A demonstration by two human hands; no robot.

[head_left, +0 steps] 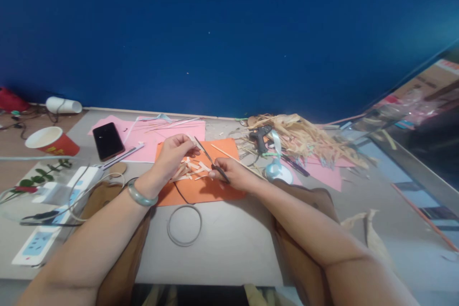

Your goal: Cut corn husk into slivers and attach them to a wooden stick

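Over an orange sheet (pixel 215 191), both of my hands work close together. My right hand (pixel 231 173) is closed around dark scissors (pixel 205 149), whose blades point up and left toward my left hand. My left hand (pixel 178 153) is closed in a pinch, with a small pale strip (pixel 192 139) showing at its fingertips near the blades. Beneath and between the hands lies a loose heap of cut pale strips (pixel 190 169). Blur hides the finer detail at the blades.
Behind are pink sheets (pixel 179 129), a black glue gun (pixel 260 137) and dried husk strips (pixel 308 136). A ribbon roll (pixel 278 171) sits right. Leftward are a phone (pixel 107 141), a paper cup (pixel 53 142) and power strips (pixel 38 244) with cables. A wire ring (pixel 184 245) lies in front.
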